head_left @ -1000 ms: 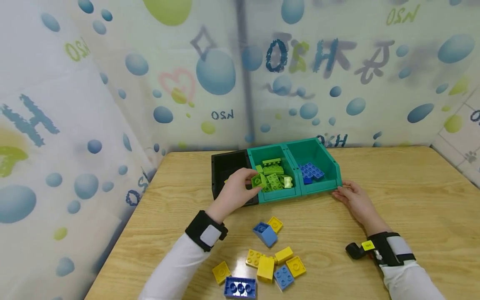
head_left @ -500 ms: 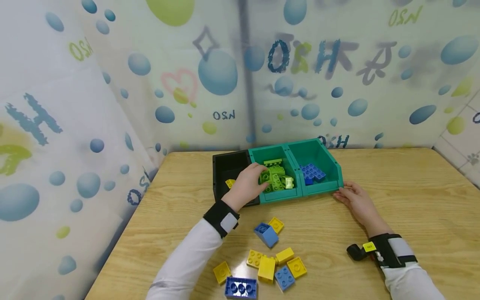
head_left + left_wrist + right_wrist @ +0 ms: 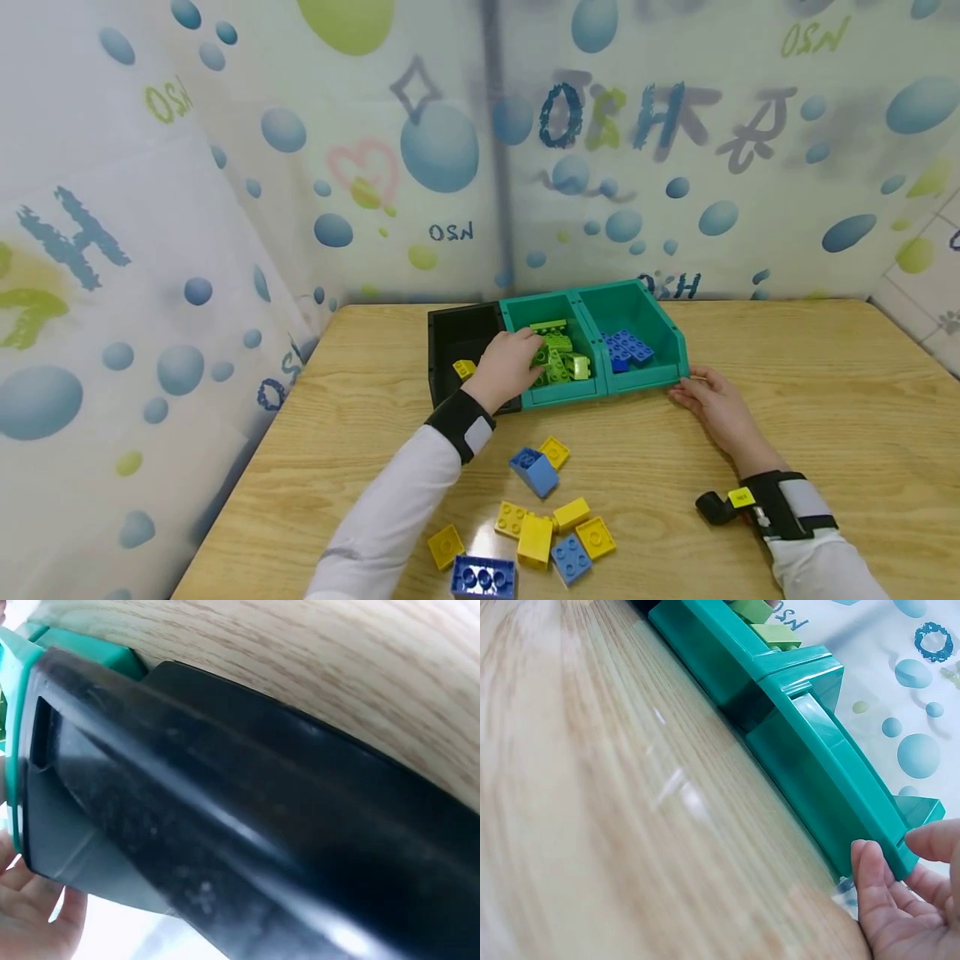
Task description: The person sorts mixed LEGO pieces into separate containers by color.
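1. Lower centre: yellow bricks (image 3: 535,542) are scattered on the tabletop (image 3: 645,492).
2. Right of centre: the teal bin (image 3: 645,380) is pinched at its corner by the right grip (image 3: 716,408).
3. Centre: green bricks (image 3: 557,367) are partly hidden by the left grip (image 3: 508,365); whether any is held cannot be told. Presumably light and stiff, they are best pinched by opposite sides.

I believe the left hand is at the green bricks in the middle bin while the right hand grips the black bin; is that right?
Not quite: the right hand grips the rightmost teal bin, not the black bin, as the right wrist view shows. The rest stands.
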Tool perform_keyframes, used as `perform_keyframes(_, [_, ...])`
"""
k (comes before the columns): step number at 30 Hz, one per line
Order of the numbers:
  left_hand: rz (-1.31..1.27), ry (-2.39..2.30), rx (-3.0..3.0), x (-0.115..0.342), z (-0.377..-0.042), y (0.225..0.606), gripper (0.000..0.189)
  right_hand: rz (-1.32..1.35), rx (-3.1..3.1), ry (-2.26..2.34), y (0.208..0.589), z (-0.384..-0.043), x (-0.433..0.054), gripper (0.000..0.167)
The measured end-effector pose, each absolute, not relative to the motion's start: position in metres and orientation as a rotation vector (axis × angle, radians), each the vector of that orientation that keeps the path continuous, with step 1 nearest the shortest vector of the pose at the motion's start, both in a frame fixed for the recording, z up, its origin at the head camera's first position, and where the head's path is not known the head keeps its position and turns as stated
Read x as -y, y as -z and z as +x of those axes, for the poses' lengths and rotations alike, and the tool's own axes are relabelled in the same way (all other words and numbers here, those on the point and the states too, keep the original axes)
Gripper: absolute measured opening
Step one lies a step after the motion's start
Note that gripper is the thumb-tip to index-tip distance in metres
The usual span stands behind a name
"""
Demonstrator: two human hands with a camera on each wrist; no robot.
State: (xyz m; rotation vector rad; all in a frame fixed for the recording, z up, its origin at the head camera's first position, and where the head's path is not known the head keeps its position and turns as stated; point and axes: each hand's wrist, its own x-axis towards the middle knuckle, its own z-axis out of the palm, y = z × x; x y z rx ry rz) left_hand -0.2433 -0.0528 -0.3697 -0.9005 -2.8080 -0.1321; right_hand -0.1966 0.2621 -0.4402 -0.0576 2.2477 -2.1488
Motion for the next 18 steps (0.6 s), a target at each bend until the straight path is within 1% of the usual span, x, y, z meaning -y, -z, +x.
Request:
perform_keyframes(11, [-0.904, 0.0, 2.812, 0.0459, -0.2449, 0.3706, 0.033, -0.054, -2.263, 2.144, 0.439, -0.1961, -0.261, 0.041])
perform_keyframes(18, [-0.902, 0.044, 2.845, 0.0455, -0.2418, 0.3734, 0.04, -0.061, -2.255, 2.15, 0.4399, -0.1961, -0.2617, 0.041])
